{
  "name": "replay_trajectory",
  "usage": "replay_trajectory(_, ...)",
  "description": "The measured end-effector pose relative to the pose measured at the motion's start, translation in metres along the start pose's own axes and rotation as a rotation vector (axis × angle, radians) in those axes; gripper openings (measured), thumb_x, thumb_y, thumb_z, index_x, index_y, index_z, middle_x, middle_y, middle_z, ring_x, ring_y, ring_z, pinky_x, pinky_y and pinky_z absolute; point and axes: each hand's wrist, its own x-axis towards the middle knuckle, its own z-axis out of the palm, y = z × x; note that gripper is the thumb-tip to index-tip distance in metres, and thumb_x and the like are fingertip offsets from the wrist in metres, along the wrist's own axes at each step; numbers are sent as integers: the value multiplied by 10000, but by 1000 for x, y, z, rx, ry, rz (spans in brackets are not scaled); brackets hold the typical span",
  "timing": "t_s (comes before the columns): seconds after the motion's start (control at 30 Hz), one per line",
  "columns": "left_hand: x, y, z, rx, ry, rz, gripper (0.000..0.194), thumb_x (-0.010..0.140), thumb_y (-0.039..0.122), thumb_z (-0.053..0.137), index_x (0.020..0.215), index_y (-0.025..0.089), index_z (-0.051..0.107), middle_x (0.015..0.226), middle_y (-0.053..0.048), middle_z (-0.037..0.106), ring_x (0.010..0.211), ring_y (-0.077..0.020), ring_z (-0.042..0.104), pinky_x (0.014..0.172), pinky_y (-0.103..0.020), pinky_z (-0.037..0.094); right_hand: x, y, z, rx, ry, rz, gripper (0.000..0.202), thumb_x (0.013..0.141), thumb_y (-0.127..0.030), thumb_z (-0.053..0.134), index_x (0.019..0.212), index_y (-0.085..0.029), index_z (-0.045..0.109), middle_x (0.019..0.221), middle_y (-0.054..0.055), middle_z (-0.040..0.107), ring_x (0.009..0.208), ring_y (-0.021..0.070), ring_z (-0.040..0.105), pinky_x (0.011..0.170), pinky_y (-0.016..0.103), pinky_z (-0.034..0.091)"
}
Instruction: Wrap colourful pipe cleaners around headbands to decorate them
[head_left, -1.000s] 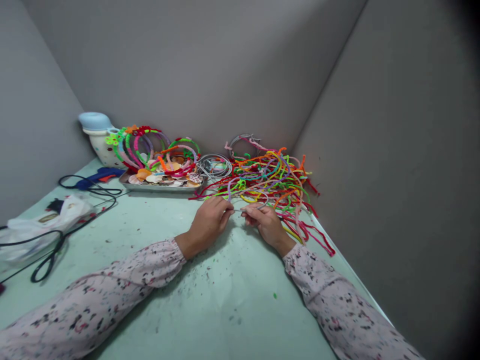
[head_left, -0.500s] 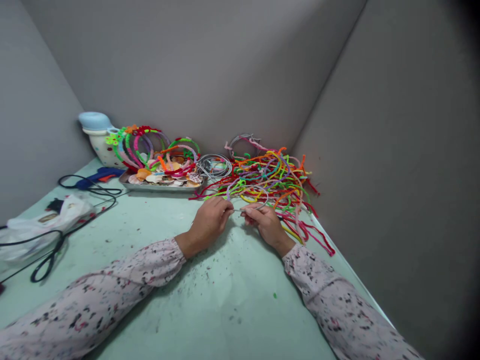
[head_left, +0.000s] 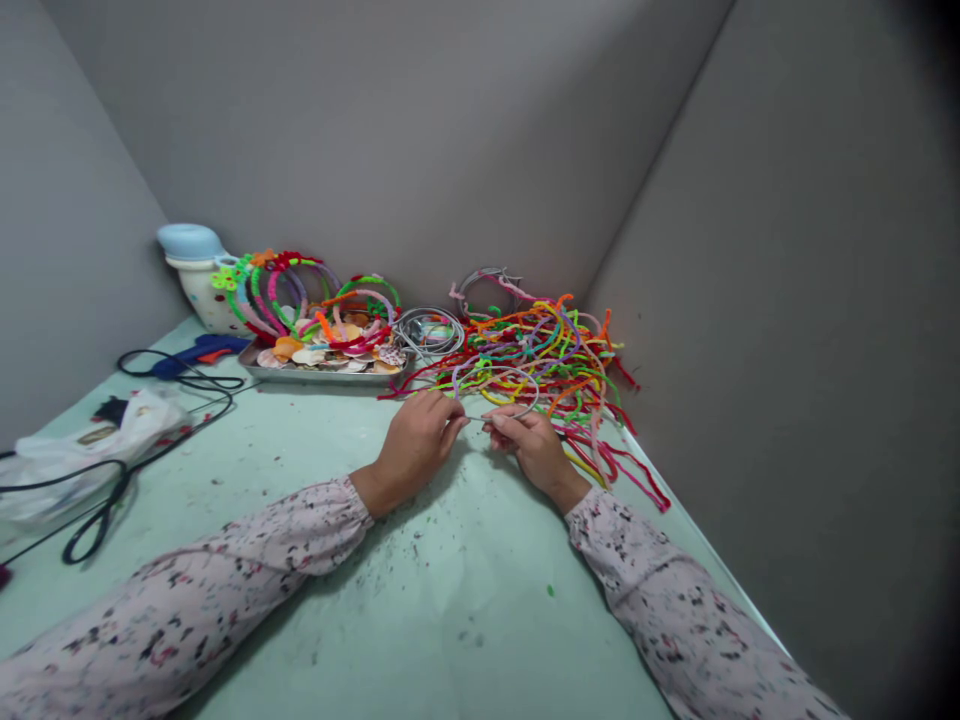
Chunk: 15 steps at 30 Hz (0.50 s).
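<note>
A thin grey wire ring [head_left: 537,388] is held between both hands, low over the table. My left hand [head_left: 417,438] pinches one side of it, the fingers closed and the back of the hand up. Close by on the right, my right hand [head_left: 531,446] grips the ring between thumb and fingers. A lilac fuzzy section [head_left: 454,380] shows on the ring's left side. Just behind the hands lies a tangled pile of coloured pipe cleaners [head_left: 555,345].
A metal tray [head_left: 322,376] of shells and fuzzy hoops stands behind left, with wire coils [head_left: 429,332] beside it. Farther left are a bottle [head_left: 196,275], a blue glue gun [head_left: 196,352], a black cable [head_left: 161,455] and a plastic bag [head_left: 60,465]. Grey walls enclose the table [head_left: 450,610].
My left hand has shifted very slightly, and the ring has tilted a little between the fingers. My right hand stays in nearly the same place.
</note>
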Motion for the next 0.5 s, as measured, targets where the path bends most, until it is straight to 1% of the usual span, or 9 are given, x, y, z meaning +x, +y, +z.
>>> replay_trajectory(0.13,0,1,-1,66,-64,12,157,915,252,464,881,162,589,836,-59,597,805,-202,507,732,-323,394,-1,-1,0,-10,-7,10,183,816,-342,604,863,-191,697,674,0,628,573,115,522,554,243,387)
replay_trajectory(0.23,0,2,-1,75,-101,21,179,923,248,442,889,160,594,842,-61,591,812,-201,506,734,-323,391,-1,-1,-1,-26,-10,20,182,819,-337,599,860,-188,696,668,0,626,580,120,526,569,248,391)
replay_trajectory(0.5,-1,0,2,69,-122,49,170,910,197,417,875,157,579,827,-68,580,789,-206,495,710,-327,385,-1,0,-2,-37,-25,28,179,820,-334,591,841,-183,684,650,3,623,584,127,528,558,248,378)
